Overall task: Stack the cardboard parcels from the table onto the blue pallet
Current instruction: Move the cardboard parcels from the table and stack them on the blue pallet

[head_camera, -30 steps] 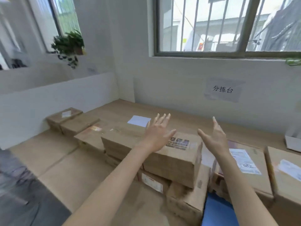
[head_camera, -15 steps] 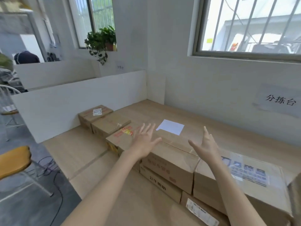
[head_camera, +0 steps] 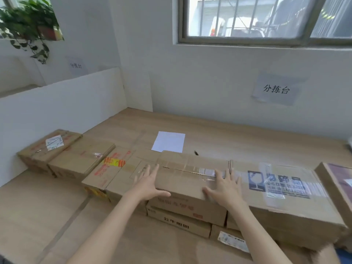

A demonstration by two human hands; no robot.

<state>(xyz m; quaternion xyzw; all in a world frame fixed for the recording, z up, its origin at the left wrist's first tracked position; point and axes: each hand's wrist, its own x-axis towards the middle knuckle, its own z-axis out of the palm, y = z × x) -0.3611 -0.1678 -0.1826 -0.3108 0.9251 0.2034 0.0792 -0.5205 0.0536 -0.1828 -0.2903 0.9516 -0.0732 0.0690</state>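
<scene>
The target parcel (head_camera: 190,180) sits mid-frame on top of another box (head_camera: 179,222) on the tabletop (head_camera: 238,134); its long axis runs left to right, straight ahead between both hands. The left hand (head_camera: 147,184) is at its left end, fingers straight and spread, thumb along the near edge; the right hand (head_camera: 226,187) lies flat on top near the right end, fingers likewise apart; neither grips anything. A large fragile-label parcel (head_camera: 285,189) stands just right, seemingly touching, and crowds that end; a red-taped parcel (head_camera: 112,168) flanks the left; a blue sliver (head_camera: 344,252) at lower right may be the pallet.
</scene>
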